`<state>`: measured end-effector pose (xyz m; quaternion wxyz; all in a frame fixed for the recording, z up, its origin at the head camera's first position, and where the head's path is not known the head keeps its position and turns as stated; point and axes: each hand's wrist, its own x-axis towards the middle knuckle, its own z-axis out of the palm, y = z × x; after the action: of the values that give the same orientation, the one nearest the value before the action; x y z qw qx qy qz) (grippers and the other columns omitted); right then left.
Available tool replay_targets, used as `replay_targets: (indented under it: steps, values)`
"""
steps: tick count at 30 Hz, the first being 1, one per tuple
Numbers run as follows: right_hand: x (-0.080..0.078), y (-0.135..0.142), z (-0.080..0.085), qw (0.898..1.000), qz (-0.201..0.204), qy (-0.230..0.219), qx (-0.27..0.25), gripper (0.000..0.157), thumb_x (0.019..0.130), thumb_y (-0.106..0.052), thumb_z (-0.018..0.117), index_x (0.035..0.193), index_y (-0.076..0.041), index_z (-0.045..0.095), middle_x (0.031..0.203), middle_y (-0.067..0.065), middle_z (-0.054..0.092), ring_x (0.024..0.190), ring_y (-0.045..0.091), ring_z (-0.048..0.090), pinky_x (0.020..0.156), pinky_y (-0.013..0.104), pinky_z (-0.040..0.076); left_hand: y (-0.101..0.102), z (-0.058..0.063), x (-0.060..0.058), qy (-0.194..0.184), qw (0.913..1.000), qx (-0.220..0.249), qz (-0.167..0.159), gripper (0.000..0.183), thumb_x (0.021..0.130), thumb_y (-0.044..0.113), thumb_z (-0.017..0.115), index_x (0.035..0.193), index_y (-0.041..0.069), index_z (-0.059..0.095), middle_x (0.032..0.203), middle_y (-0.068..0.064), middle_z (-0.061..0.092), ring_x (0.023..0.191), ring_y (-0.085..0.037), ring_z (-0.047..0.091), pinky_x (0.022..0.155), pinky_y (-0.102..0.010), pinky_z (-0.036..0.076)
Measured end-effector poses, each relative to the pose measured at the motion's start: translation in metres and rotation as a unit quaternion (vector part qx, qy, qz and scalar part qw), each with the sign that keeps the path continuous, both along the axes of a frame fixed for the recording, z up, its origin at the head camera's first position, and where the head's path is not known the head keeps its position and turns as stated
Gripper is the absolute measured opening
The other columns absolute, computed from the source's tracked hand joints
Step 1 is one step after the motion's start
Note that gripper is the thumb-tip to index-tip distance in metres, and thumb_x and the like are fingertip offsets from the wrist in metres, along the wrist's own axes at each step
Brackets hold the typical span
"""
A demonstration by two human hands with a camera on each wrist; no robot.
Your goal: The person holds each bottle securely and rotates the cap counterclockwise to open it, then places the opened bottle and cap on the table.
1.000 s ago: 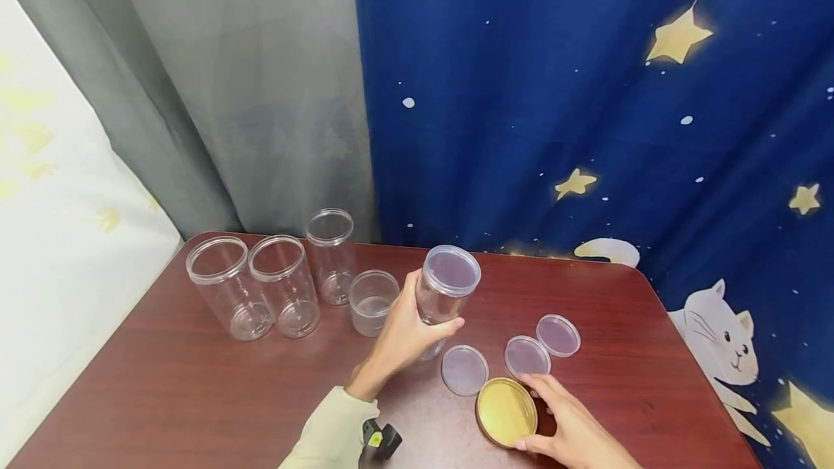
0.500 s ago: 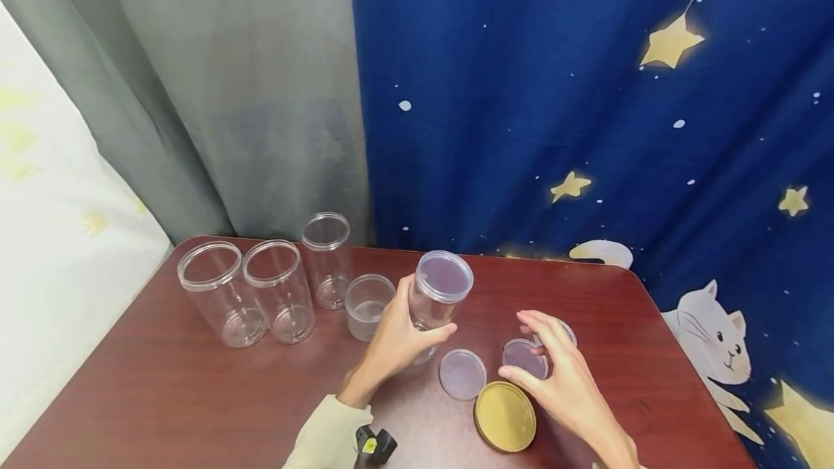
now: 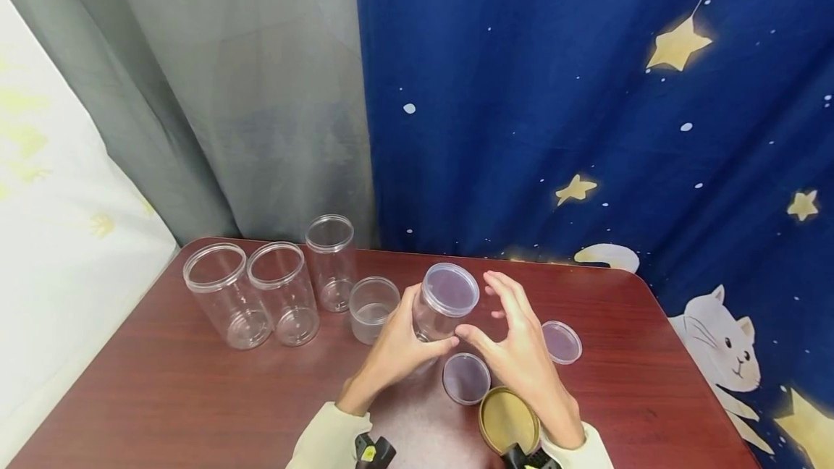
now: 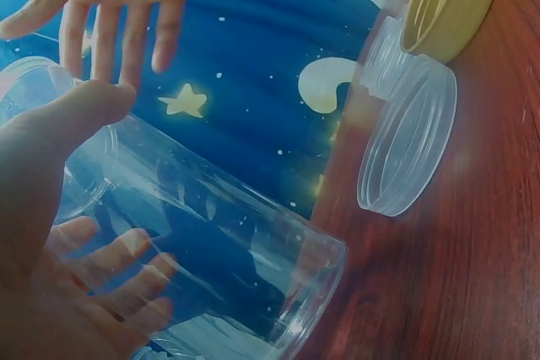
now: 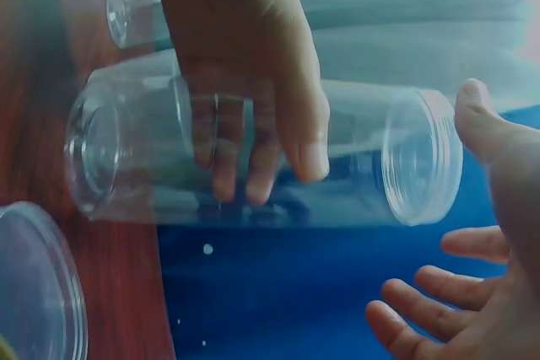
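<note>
My left hand [image 3: 391,353] grips the side of a tall clear plastic jar [image 5: 278,149], thumb on one side and fingers round the other. A clear lid [image 3: 451,288] sits on the jar's top. My right hand [image 3: 521,346] is beside that lid, its fingers spread and slightly bent, holding nothing. In the right wrist view its thumb is close to the lidded end. A gold lid [image 3: 504,418] lies on the table partly behind my right wrist. One clear lid [image 3: 466,379] lies below the jar, another [image 3: 563,343] farther right.
Several open clear jars stand on the left of the brown table [image 3: 163,396]: a front-left tall jar [image 3: 228,295], another tall jar [image 3: 287,295], a rear tall jar [image 3: 334,266] and a short jar [image 3: 373,313]. Curtains [image 3: 469,129] hang behind the table's far edge.
My right hand has let go of the gold lid, risen, and moved up and left to the jar's lid. It now covers one clear lid. My left hand keeps holding the jar in nearly the same place.
</note>
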<state>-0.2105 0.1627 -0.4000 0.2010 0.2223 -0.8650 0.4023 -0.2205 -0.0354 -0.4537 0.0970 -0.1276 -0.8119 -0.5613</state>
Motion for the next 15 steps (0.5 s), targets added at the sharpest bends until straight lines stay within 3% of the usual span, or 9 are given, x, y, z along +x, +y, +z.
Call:
replay_targets:
  steps: [8, 15]
  values:
    - [-0.002, -0.011, 0.000, 1.000, -0.011, -0.012, -0.012, 0.078, 0.075, -0.029, 0.087, 0.142, -0.017, 0.050, 0.136, -0.002, 0.057, 0.109, 0.014, 0.062, 0.082, 0.035, 0.056, 0.002, -0.001, 0.000, -0.001, 0.9999, -0.016, -0.007, 0.084, 0.069, 0.029, 0.090, 0.139, 0.017, 0.045, 0.129, 0.003, 0.060, 0.117, -0.012, 0.058, 0.099, -0.040, 0.048]
    - [-0.002, -0.020, -0.002, 0.999, -0.032, 0.006, -0.024, 0.077, 0.073, -0.032, 0.088, 0.140, -0.017, 0.054, 0.134, -0.003, 0.060, 0.122, 0.017, 0.058, 0.100, 0.044, 0.047, 0.005, -0.003, 0.000, 0.006, 0.9995, -0.022, -0.020, 0.084, 0.069, 0.030, 0.090, 0.138, 0.016, 0.045, 0.126, 0.004, 0.062, 0.113, -0.010, 0.059, 0.095, -0.034, 0.050]
